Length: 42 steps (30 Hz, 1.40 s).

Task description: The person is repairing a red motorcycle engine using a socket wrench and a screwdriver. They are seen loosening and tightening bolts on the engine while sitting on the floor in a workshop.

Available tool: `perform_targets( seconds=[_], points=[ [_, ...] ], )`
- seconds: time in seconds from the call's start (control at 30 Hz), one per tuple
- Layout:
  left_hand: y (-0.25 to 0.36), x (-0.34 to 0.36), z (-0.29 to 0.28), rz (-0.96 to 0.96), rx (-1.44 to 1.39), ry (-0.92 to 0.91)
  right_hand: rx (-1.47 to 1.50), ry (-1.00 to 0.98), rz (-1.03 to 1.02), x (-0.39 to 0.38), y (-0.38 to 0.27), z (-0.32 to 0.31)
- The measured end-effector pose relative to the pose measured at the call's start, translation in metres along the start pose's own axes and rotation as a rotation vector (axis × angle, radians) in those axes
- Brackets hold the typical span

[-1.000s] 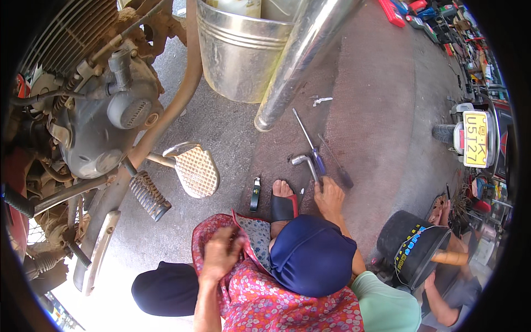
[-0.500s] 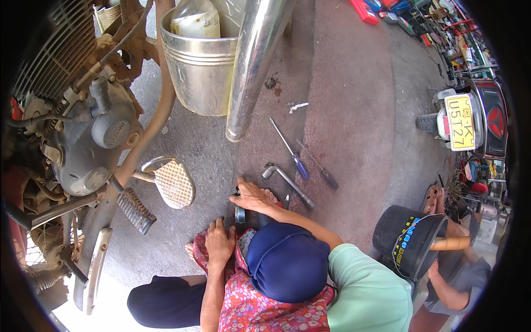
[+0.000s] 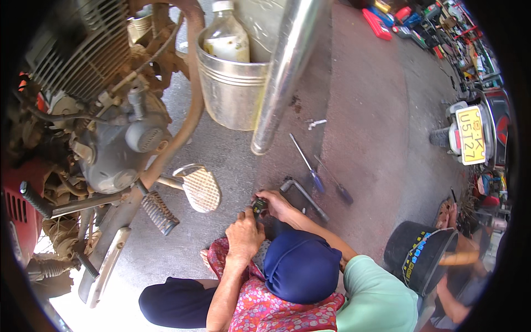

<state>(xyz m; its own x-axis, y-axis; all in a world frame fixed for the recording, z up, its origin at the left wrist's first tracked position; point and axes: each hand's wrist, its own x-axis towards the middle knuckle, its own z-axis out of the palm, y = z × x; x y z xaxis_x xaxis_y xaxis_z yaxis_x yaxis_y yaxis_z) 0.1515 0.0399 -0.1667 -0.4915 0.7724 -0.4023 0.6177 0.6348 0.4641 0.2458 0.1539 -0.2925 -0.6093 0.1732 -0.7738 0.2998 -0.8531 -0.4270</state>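
My left hand (image 3: 243,233) and my right hand (image 3: 274,202) meet around a small black object (image 3: 259,206) above the pavement in front of my lap, fingers curled on it; its far details are hidden by my fingers. Just right of them lies an L-shaped socket wrench (image 3: 304,196). Two screwdrivers lie farther up, one with a blue handle (image 3: 316,180), one with a dark handle (image 3: 343,192). A footrest pedal (image 3: 199,188) of the motorcycle is close to the left of my hands.
A dirty motorcycle engine (image 3: 119,155) fills the left. A metal bucket (image 3: 227,94) with a bottle stands behind a chrome tube (image 3: 279,83). At right are another motorcycle's rear (image 3: 492,127), scattered tools and cases (image 3: 377,25), and a co-worker (image 3: 453,299) beside a black bucket (image 3: 415,254).
My right hand has left the socket wrench, now lying at a different angle, and has taken the black object from the ground. My left hand has moved forward from my lap to join it.
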Motion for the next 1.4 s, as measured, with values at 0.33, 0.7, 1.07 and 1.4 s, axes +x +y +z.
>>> perform_targets(
  seconds=[0.33, 0.7, 1.07, 1.4],
  points=[
    [-0.028, -0.021, -0.005, 0.119, 0.261, -0.023, 0.036, 0.281, -0.37, -0.038, -0.052, -0.009],
    [0.059, -0.014, -0.133, 0.196, -1.5, 0.226, -0.419, -0.089, -1.081, -0.165, -0.178, 0.14],
    [0.056, -0.023, -0.142, 0.086, -1.586, 0.43, -0.44, -0.228, -0.824, -0.179, -0.181, 0.15],
    [0.013, -0.049, -0.124, 0.305, -0.231, 0.004, 0.027, -0.244, -0.726, -0.181, -0.213, 0.146]
  ],
)
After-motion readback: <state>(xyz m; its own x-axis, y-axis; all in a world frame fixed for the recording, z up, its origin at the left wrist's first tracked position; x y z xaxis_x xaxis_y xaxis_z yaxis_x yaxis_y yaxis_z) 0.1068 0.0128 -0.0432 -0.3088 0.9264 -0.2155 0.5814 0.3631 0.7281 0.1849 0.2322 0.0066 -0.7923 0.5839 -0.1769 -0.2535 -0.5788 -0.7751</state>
